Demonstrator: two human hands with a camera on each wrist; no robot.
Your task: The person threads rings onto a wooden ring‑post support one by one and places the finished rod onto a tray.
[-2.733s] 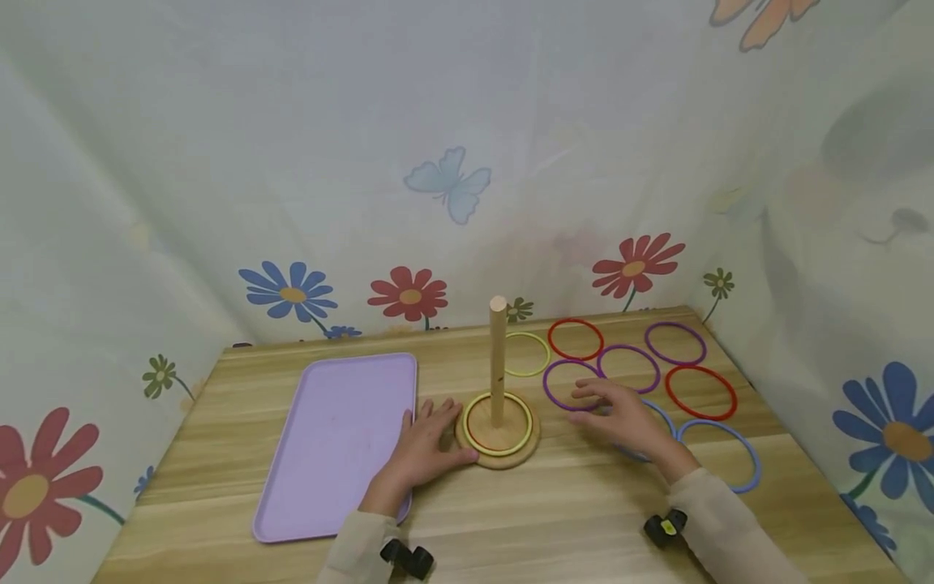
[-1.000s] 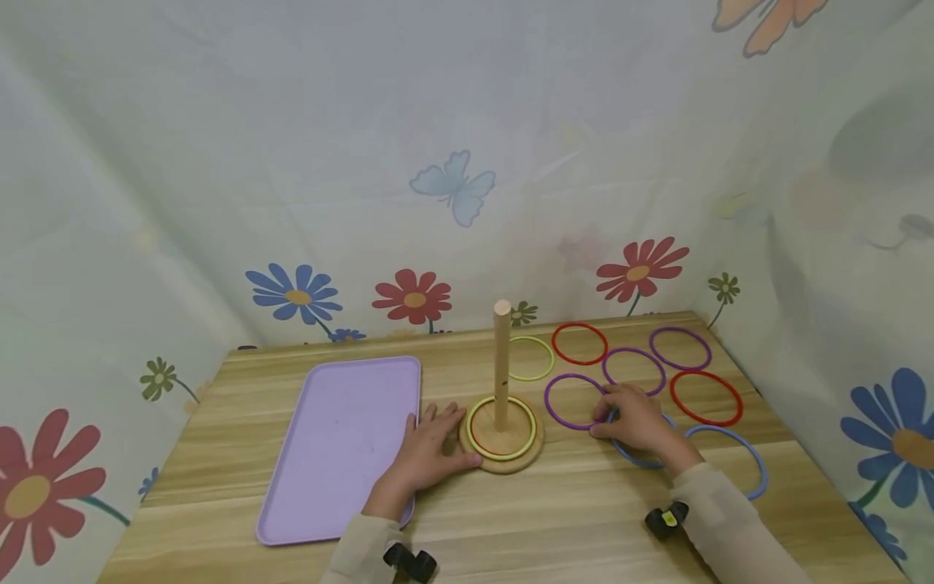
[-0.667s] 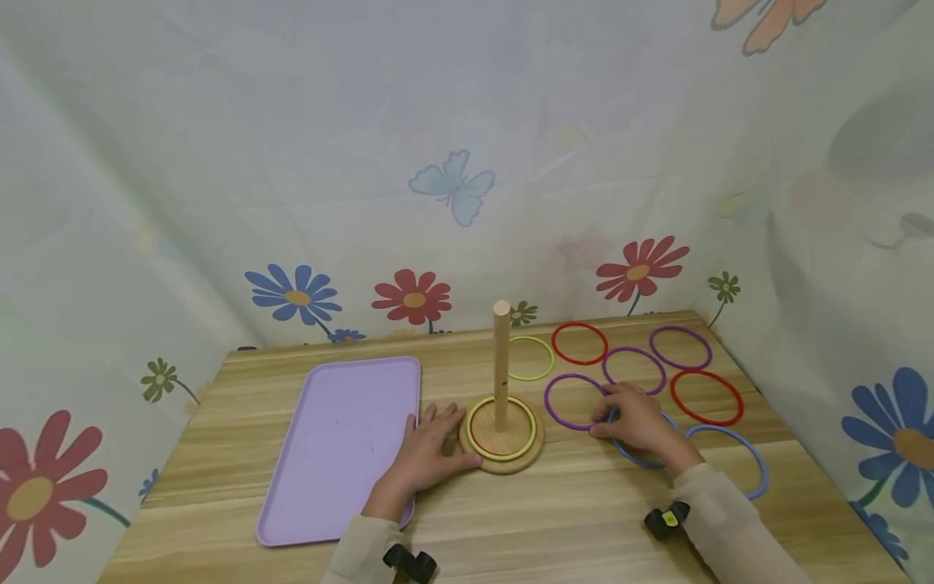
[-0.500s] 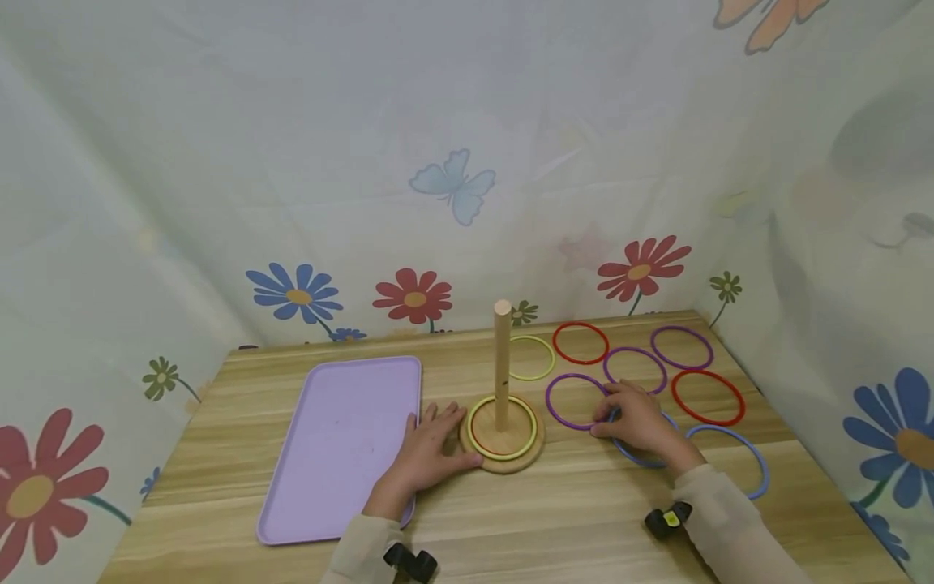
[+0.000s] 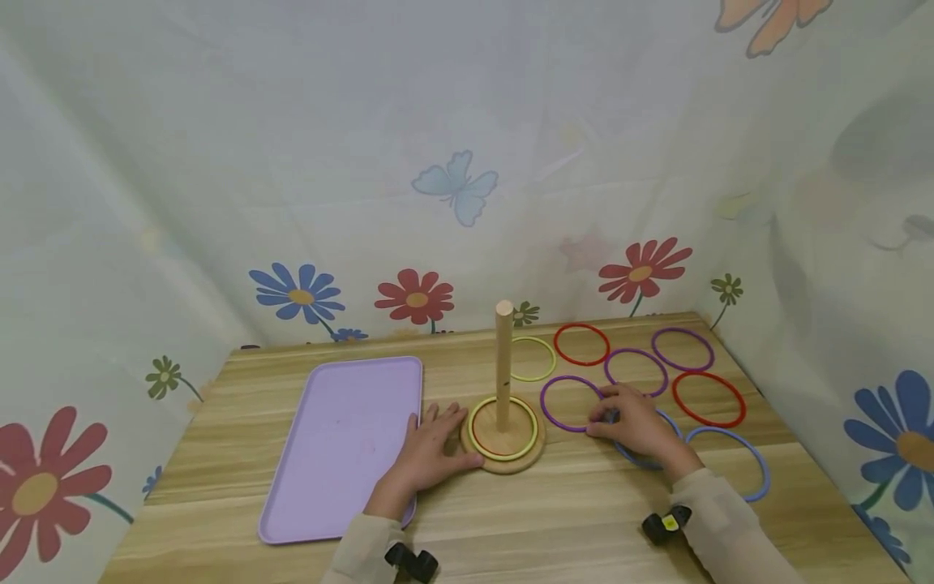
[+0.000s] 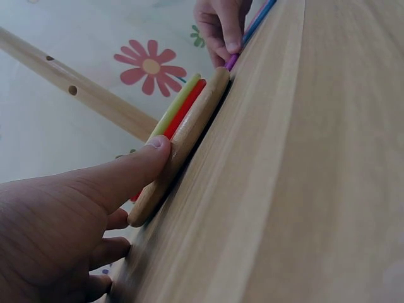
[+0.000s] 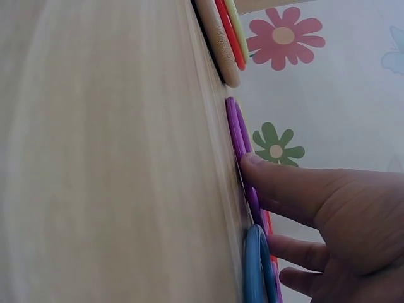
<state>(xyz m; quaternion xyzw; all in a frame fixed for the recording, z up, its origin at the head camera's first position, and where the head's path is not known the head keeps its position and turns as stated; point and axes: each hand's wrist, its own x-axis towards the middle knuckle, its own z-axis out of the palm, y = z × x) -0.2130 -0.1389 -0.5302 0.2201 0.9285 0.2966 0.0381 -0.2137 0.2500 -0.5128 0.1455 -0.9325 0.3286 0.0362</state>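
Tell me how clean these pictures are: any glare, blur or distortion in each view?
Head view: soft, even light, no harsh glare. Left wrist view: tilted, with a dark band, probably shadow, under the round wooden base. Right wrist view: also tilted, the pale wood-grain tabletop soft and hazy; the thin purple ring stays distinguishable by the right hand.

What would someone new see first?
Probably the tall peg, upright near the middle, with a yellow ring and red ring around its foot. Next, the purple tray on the left and the bright rings on the right, where the right hand pinches a purple ring.
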